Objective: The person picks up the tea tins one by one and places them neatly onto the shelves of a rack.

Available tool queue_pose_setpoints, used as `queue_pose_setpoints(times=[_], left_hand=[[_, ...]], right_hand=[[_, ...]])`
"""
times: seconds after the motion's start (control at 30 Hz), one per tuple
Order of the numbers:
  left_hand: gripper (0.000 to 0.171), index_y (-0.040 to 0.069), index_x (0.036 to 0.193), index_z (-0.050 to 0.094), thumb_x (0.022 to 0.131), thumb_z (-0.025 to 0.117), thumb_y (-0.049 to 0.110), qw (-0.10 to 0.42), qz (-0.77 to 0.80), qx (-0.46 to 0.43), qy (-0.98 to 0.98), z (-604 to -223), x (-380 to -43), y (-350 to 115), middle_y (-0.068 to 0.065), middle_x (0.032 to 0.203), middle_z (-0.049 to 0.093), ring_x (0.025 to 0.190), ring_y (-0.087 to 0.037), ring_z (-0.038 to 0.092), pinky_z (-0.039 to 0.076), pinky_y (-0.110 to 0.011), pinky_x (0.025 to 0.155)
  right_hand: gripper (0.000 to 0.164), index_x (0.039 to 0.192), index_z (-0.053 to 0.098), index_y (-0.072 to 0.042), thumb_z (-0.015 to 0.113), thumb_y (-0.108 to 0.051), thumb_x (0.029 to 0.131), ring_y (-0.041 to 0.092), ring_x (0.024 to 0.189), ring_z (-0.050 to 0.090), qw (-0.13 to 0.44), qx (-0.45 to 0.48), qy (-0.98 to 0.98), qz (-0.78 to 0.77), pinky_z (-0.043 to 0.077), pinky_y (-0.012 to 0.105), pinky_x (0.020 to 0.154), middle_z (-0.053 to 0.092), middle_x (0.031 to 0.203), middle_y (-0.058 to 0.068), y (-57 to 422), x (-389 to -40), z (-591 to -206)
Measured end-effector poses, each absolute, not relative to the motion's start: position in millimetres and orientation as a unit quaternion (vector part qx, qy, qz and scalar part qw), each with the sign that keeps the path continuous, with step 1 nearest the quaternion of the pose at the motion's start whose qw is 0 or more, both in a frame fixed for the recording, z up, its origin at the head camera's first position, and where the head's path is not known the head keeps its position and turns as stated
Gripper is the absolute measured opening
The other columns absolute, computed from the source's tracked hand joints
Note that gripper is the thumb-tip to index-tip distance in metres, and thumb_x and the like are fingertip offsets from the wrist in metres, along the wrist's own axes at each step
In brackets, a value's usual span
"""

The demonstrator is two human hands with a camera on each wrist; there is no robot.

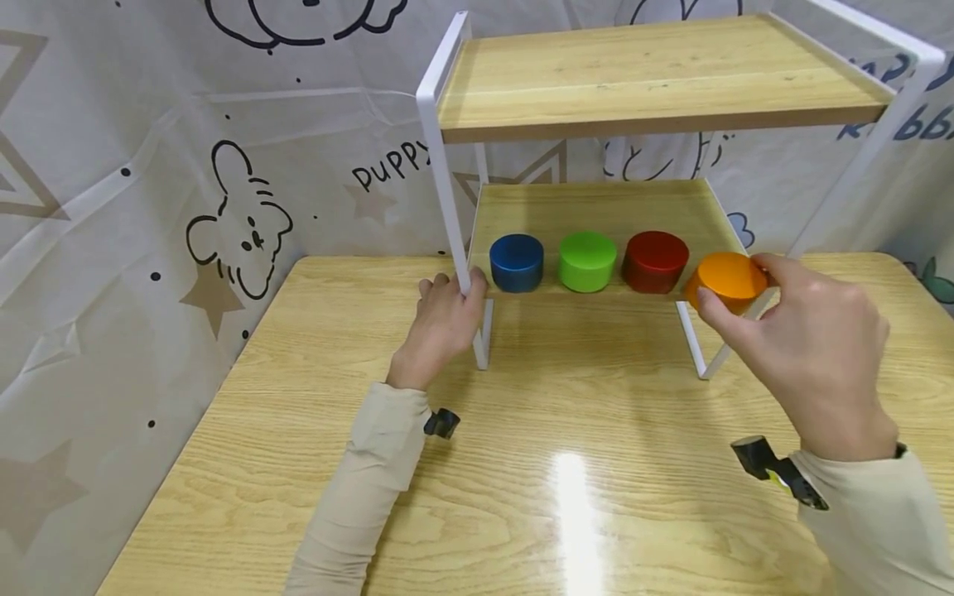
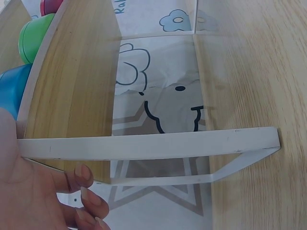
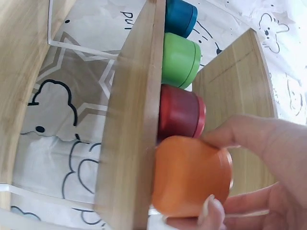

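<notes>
My right hand (image 1: 820, 356) grips an orange round tin (image 1: 734, 280) between thumb and fingers at the right end of the lower shelf board (image 1: 596, 199). In the right wrist view the orange tin (image 3: 192, 177) sits at the board's front edge, close beside a red tin (image 3: 180, 112). Further left along the same board stand a green tin (image 1: 587, 263) and a blue tin (image 1: 517, 263). My left hand (image 1: 447, 319) holds the shelf's white front left post (image 1: 450, 194); in the left wrist view its thumb is mostly hidden and its fingers curl by the white frame (image 2: 148, 146).
The two-tier shelf's upper board (image 1: 656, 74) hangs over the tins. White legs (image 1: 693, 339) stand on the wooden table (image 1: 522, 497). A printed cloth (image 1: 134, 165) with cartoon drawings covers the wall behind and at left.
</notes>
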State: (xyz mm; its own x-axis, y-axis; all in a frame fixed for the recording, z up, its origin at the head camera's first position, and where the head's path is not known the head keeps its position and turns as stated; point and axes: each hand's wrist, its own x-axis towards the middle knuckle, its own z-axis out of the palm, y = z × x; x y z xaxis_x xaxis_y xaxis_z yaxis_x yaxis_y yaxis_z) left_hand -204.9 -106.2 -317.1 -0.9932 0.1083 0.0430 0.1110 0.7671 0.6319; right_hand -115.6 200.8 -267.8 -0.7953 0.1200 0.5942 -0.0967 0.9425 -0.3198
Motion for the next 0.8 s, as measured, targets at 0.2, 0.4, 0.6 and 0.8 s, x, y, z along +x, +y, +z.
queue_pose_setpoints(times=[0.2,0.4,0.6,0.8], left_hand=[[0.056,0.011,0.079,0.049,0.099,0.011,0.046,0.003,-0.343,-0.072,-0.937,-318,-205,-107,-0.014,0.087,0.049,0.091,-0.034,0.035,0.031,-0.04,0.075],[0.054,0.011,0.076,0.046,0.098,0.012,0.046,0.001,-0.344,-0.071,-0.936,-318,-205,-106,-0.014,0.087,0.049,0.092,-0.034,0.034,0.03,-0.04,0.076],[0.056,0.01,0.078,0.05,0.098,0.012,0.046,-0.003,-0.342,-0.064,-0.938,-318,-206,-106,-0.015,0.088,0.049,0.092,-0.034,0.034,0.031,-0.04,0.075],[0.059,0.009,0.077,0.052,0.098,0.013,0.047,0.001,-0.346,-0.057,-0.937,-318,-206,-106,-0.014,0.088,0.049,0.091,-0.033,0.035,0.031,-0.04,0.074]], right_hand=[[0.048,0.106,0.058,0.0,0.06,-0.044,0.087,0.037,0.043,0.042,0.244,-0.034,-0.962,0.119,0.03,0.045,0.034,0.05,0.058,0.023,199,-118,-261],[0.05,0.112,0.055,0.002,0.061,-0.042,0.088,0.034,0.041,0.042,0.234,-0.021,-0.964,0.127,0.032,0.046,0.034,0.056,0.064,0.025,204,-124,-264],[0.055,0.12,0.054,0.002,0.062,-0.041,0.087,0.032,0.04,0.044,0.231,-0.018,-0.962,0.146,0.03,0.04,0.034,0.064,0.075,0.026,207,-127,-269],[0.068,0.137,0.042,0.002,0.066,-0.037,0.087,0.034,0.044,0.049,0.22,-0.014,-0.962,0.164,0.028,0.036,0.036,0.068,0.085,0.027,208,-126,-269]])
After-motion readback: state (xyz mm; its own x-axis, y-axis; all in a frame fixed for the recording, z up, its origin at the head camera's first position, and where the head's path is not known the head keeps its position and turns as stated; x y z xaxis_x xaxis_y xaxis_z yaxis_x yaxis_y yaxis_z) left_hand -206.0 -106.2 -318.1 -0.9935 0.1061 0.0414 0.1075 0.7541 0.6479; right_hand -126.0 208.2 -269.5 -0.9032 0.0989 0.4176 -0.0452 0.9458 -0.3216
